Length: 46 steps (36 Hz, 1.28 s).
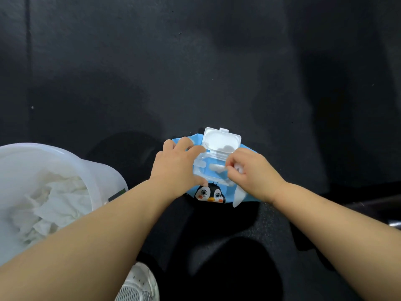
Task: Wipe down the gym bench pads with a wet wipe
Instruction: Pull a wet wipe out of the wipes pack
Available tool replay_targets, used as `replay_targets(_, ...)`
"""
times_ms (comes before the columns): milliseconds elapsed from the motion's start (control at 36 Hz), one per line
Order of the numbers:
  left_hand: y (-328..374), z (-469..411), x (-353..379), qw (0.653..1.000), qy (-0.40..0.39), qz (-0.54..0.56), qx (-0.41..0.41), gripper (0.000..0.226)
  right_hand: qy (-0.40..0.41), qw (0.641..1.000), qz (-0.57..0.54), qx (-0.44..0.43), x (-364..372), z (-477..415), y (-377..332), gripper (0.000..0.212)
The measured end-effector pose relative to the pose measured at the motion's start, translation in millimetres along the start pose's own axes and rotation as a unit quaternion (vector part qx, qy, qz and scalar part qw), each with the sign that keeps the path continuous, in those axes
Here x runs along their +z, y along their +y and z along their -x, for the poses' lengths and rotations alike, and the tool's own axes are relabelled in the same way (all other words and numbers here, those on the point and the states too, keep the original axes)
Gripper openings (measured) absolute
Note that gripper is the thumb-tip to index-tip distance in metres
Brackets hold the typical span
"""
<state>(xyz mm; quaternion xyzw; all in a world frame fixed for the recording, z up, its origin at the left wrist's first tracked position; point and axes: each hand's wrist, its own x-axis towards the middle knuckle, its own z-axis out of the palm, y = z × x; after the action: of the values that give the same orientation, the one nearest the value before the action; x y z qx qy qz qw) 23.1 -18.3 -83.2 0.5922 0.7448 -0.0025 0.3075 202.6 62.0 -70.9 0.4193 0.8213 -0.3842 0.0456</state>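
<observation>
Wet wipe [218, 168] sits in the opening of the penguin wipe pack [209, 195] at frame centre, flip lid [221, 141] up. Right hand [253, 172] pinches the wipe; left hand [173, 166] presses flat on the pack's left side. Risks: pulling fast could drag out several wipes, tear this one, or lift the pack if the left hand's pressure eases. White bin [104, 183] of crumpled wipes [52, 205] is at lower left.

A dark rubber floor [152, 72] carries a blue, penguin-printed wet wipe pack [209, 194], which lies flat with its white flip lid [221, 141] open. Whether the pack's near edge rests on the floor or on a black textured pad [271, 227] is unclear. A translucent white bin [104, 177] stands left of the pack, and a white sneaker [138, 281] is planted nearer, also to its left.
</observation>
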Motion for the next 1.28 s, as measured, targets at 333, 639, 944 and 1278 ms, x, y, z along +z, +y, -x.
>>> replay_targets(333,7,1,-3,1.000,-0.007,0.000,-0.019,0.073,0.036,0.987,-0.142,0.067,5,1,-5,0.009)
replay_targets(639,18,-3,-11,0.998,-0.041,-0.043,-0.037,0.078,0.269,0.921,-0.233,0.161,-56,12,10,0.011)
replay_targets(944,47,31,-98,0.980,-0.189,-0.056,-0.027,0.068,0.204,0.949,-0.175,0.164,-128,50,-39,0.013)
replay_targets(1278,151,180,-293,0.987,0.006,0.157,0.032,0.100,-0.020,0.985,-0.166,0.048,-278,178,-196,0.019)
